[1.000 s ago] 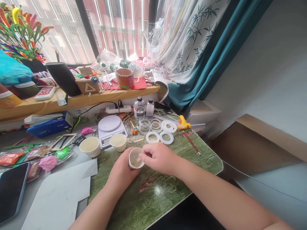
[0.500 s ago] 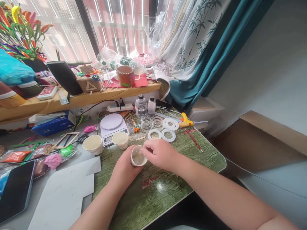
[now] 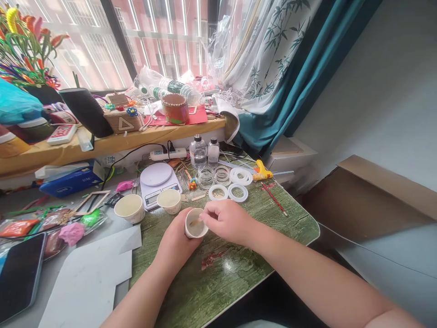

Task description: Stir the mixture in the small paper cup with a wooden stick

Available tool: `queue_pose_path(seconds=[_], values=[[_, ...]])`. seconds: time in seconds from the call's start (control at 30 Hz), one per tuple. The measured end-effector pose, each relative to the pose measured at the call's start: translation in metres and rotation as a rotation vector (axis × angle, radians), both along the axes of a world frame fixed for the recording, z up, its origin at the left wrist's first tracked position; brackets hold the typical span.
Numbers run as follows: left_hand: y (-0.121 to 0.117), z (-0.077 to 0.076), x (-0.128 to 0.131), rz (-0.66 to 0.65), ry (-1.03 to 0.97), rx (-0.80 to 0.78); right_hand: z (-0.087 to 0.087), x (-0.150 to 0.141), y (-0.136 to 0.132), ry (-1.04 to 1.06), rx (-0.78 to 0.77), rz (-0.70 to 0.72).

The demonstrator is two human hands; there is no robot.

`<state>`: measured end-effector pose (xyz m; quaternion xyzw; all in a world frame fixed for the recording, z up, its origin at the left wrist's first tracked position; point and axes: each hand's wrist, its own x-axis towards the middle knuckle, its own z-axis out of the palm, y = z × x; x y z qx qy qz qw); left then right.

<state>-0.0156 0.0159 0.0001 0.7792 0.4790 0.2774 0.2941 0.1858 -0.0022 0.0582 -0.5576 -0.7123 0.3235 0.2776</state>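
Note:
My left hand point(image 3: 178, 234) is wrapped round a white paper cup point(image 3: 196, 235), tilted toward me above the green table. Some cloudy liquid shows inside it. Over the cup's right rim, my right hand point(image 3: 223, 220) pinches a thin wooden stick point(image 3: 196, 222) whose lower end dips into the liquid. Just beyond my left hand stands another paper cup point(image 3: 170, 204), and a wider one point(image 3: 129, 211) is to its left. Behind them sits a white kitchen scale point(image 3: 157, 177). White ring moulds point(image 3: 238, 193) and clear rings point(image 3: 206, 176) lie beyond my right hand.
Two clear bottles with black caps point(image 3: 198, 152) stand at the back by a power strip point(image 3: 167, 154). A yellow glue gun point(image 3: 262, 170) and a red pencil point(image 3: 274, 198) lie at right. White sheets point(image 3: 90, 273) and a phone point(image 3: 22, 273) cover the left side.
The wooden stick has shifted slightly inside the cup. Both hands keep their grip. The whole view has moved a little, so the surroundings sit slightly further left.

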Motion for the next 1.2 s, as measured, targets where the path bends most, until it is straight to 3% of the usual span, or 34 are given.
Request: queue_pose_path(seconds=[0.33, 0.6, 0.73, 1.2], values=[[-0.0001, 0.0003, 0.0002, 0.012, 0.012, -0.001, -0.0013, -0.0005, 0.0010, -0.063, 0.057, -0.052], [-0.0011, 0.0020, -0.0002, 0.003, -0.002, -0.012, -0.0018, -0.0011, 0.0016, -0.040, 0.030, -0.003], [-0.0014, 0.0005, -0.0013, 0.011, 0.006, -0.013, -0.0018, -0.0016, 0.0026, -0.062, 0.064, -0.060], [-0.0009, 0.0047, 0.0017, -0.012, -0.028, 0.018, 0.0024, -0.0026, 0.0052, -0.058, 0.046, 0.019]])
